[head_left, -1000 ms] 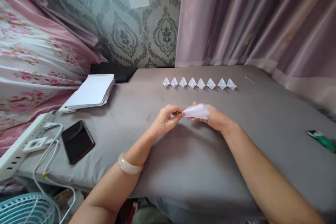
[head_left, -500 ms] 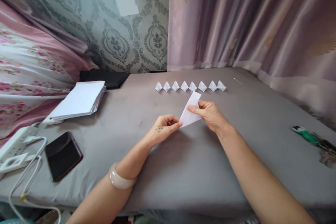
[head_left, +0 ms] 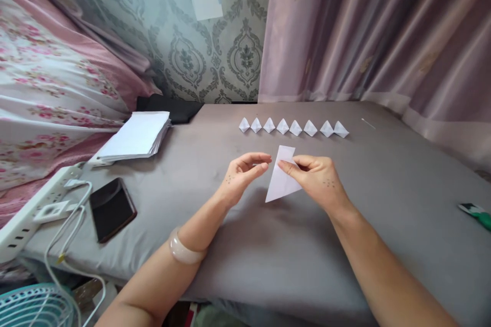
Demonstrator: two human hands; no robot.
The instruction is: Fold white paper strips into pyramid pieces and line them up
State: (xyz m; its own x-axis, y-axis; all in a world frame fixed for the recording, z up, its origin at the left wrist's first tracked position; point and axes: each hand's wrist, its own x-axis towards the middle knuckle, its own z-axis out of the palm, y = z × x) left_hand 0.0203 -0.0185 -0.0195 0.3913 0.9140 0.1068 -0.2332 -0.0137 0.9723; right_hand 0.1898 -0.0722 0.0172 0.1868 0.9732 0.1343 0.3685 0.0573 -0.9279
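Phone (head_left: 112, 208), paper stack (head_left: 134, 136) leftward

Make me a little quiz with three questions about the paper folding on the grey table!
1. How many small folded paper shapes stand in the row beyond the hands?
2. True or false: the left hand holds the white paper triangle.
3. What lies nearest the paper stack? A) dark phone B) green-handled tool

Key:
1. Eight.
2. False. The right hand pinches it; the left hand is open beside it, not touching.
3. A.
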